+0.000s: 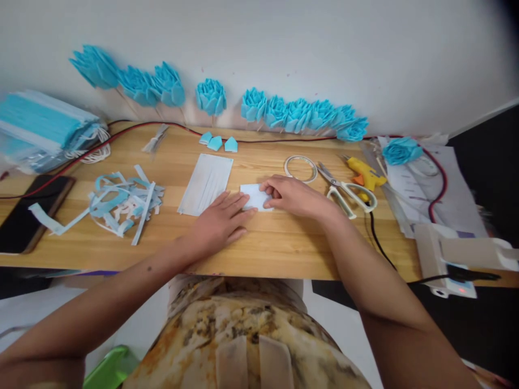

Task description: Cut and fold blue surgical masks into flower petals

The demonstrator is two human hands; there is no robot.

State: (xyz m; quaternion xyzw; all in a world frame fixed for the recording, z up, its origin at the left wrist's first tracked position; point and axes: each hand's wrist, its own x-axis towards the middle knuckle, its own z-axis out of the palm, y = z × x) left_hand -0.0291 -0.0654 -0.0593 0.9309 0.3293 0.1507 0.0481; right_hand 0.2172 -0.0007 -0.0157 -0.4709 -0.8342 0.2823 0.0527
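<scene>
My left hand (219, 219) lies flat, fingers stretched loosely side by side, their tips on the near-left part of a small pale-blue piece (253, 195). My right hand (290, 197) is curled at its other end, thumb and forefinger spaced apart on it; I cannot tell whether they pinch its edge. The piece lies under my fingertips on the light wood-grain table (292, 248), near its front edge.

Just beyond my left fingers is a flat pleated sheet (206, 183), with folded blue pieces (214, 143) behind it. Farther left are a tangle of cut strips (117, 202), a dark phone (34, 213) and a stack of blue masks (44, 127).

Past my right knuckles sit a tape roll (315, 171), scissors (339, 184) and a yellow glue gun (367, 174), then papers (458, 189) farther right.

Ahead of both hands, a red-and-black cable (141, 125) runs along the back, and blue flowers (211, 97) on stems line the plain pale wall (243, 38).
</scene>
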